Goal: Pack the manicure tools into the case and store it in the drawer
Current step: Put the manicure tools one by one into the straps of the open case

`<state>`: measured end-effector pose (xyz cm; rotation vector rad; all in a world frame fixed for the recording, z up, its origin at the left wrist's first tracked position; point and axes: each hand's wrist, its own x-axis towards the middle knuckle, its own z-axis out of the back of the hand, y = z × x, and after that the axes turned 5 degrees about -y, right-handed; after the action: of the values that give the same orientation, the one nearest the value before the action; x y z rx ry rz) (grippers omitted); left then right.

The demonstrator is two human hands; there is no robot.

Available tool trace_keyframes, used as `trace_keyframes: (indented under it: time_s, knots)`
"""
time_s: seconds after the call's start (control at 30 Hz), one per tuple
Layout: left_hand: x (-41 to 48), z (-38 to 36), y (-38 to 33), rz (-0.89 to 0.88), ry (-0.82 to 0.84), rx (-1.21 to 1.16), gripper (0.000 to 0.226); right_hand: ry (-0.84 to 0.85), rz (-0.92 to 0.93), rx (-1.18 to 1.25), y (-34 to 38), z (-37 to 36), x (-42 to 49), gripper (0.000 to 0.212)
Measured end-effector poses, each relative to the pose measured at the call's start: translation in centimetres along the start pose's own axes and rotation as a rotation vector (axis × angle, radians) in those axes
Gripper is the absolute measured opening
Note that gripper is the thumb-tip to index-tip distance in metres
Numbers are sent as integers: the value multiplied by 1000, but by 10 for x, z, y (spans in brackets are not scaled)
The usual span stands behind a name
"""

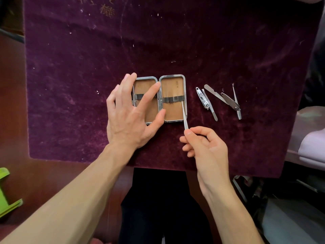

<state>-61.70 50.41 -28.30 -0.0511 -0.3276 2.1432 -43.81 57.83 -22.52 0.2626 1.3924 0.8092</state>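
Observation:
An open manicure case (173,88) with tan lining and a chrome rim lies flat on the purple velvet cloth (88,67). My left hand (130,113) rests on its left half with fingers spread and straight. My right hand (202,145) pinches a thin metal tool (184,115) whose tip reaches the dark elastic strap (173,99) in the right half. To the right of the case lie a nail clipper (202,98), a nail file (213,93), a folding tool (230,101) and a thin pointed tool (234,93).
The cloth covers a dark wooden table (52,173). A green plastic object (7,194) sits at the lower left. Pale fabric (311,148) lies at the right edge. My dark-clothed lap (158,199) is below the table's near edge.

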Motion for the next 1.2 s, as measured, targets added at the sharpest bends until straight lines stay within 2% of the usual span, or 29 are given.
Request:
trace_keyframes:
  time_s: [0.13, 0.23, 0.63, 1.2]
  knots:
    - [0, 0, -1, 10, 5, -8, 60, -7, -27, 14, 4, -8, 7, 14]
    - [0, 1, -1, 13, 3, -12, 60, -24, 19, -35, 7, -15, 12, 20]
    - [0, -1, 1, 11, -9, -15, 61, -12, 36, -4, 10, -19, 13, 30]
    - [0, 0, -1, 25, 3, -30, 61, -74, 149, -83, 8, -29, 25, 33]
